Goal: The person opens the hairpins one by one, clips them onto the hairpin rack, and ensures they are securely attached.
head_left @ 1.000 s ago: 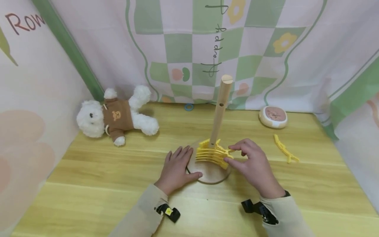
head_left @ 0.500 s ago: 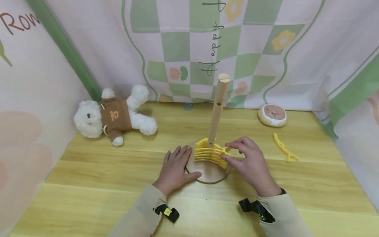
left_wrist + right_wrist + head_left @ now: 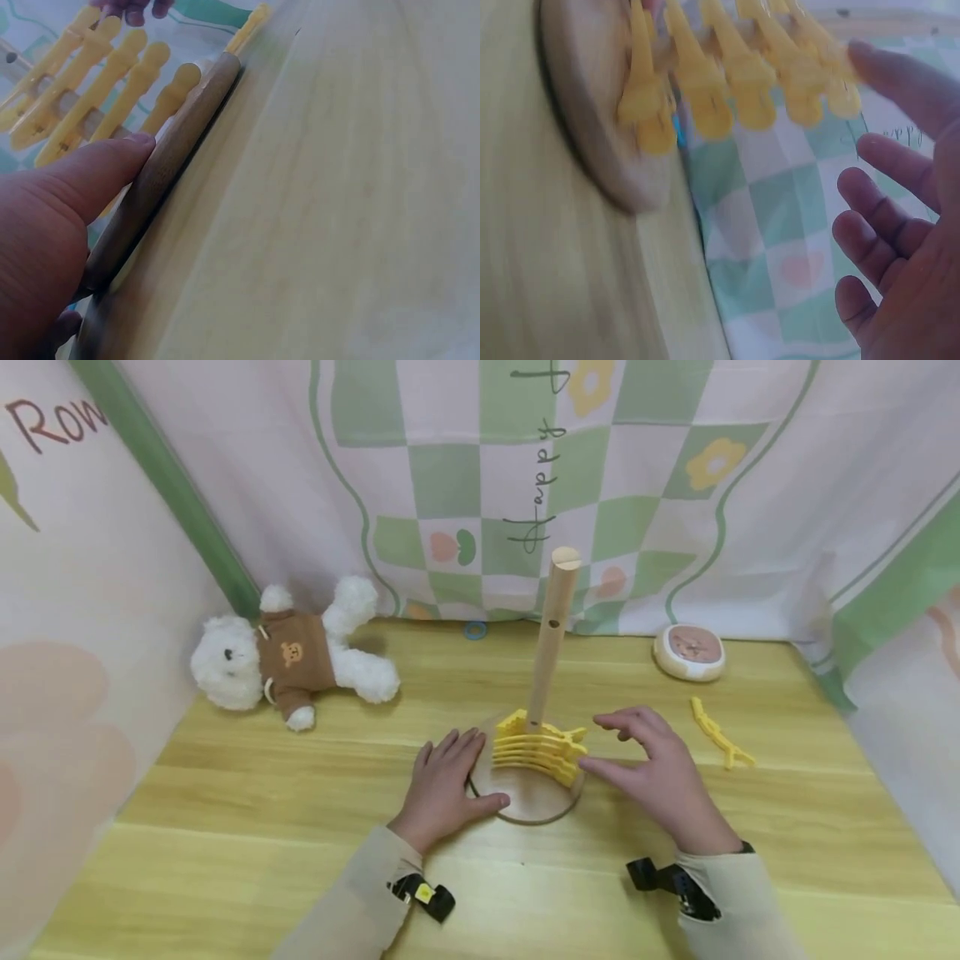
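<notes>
A wooden post (image 3: pixel 551 647) stands upright on a round wooden base (image 3: pixel 531 806). Around its foot, curved yellow plastic pieces (image 3: pixel 531 753) are stacked in several layers, their rounded ends jutting toward the right. My left hand (image 3: pixel 444 792) lies flat on the left side of the base, fingers spread and thumb along the front; in the left wrist view that thumb presses on the rim. Just right of the stack, my right hand (image 3: pixel 663 781) has thumb and index finger parted, holding nothing. The right wrist view has an index fingertip right by the topmost yellow end (image 3: pixel 845 101).
Another yellow piece (image 3: pixel 718 733) lies loose on the table to the right. Behind it sits a small pink-and-white round device (image 3: pixel 690 652). A white plush toy (image 3: pixel 296 652) in a brown shirt lies at the back left, and a blue ring (image 3: pixel 475 630) near the curtain.
My right hand has let go of the end of a yellow piece, parted its fingers and drawn slightly to the right. The left hand stays put on the base.
</notes>
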Action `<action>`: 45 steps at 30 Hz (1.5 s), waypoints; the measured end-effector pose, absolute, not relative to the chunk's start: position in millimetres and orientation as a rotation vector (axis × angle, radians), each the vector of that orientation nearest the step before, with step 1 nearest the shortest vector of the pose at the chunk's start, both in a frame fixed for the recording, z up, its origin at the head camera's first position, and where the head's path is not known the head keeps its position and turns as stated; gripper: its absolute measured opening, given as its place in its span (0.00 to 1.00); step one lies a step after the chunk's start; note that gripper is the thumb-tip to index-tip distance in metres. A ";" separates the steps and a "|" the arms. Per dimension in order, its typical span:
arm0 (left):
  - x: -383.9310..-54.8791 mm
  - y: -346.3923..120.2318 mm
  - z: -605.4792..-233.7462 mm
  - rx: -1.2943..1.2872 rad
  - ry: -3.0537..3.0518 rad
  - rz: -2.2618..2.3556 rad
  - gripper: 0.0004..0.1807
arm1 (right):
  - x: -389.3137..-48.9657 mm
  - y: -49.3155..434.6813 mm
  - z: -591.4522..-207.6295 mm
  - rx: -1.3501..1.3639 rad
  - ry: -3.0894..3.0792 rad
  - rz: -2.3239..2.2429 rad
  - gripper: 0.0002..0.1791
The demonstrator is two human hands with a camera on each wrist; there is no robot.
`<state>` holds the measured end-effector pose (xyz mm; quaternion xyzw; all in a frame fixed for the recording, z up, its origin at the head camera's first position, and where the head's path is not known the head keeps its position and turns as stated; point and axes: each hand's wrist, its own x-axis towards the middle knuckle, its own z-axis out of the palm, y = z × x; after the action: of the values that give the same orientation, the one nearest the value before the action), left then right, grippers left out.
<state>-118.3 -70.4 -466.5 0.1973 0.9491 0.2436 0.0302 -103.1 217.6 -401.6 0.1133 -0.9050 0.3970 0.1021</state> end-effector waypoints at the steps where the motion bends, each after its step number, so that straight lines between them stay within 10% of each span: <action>1: -118.3 -69.9 -467.4 0.606 2.923 0.761 0.54 | -102.1 221.8 -402.3 0.328 -2.671 1.161 0.27; 27: -118.8 -69.0 -469.4 0.578 2.922 0.807 0.53 | -100.8 316.7 -455.9 -0.242 -2.490 0.923 0.17; 45: -119.4 -70.5 -471.6 0.573 2.910 0.836 0.54 | -97.4 360.6 -461.5 -0.626 -2.873 0.812 0.43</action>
<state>-119.4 -70.5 -471.6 0.1859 0.9439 0.2712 0.0299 -97.4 360.6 -461.5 -0.2049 -0.9409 0.2658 0.0456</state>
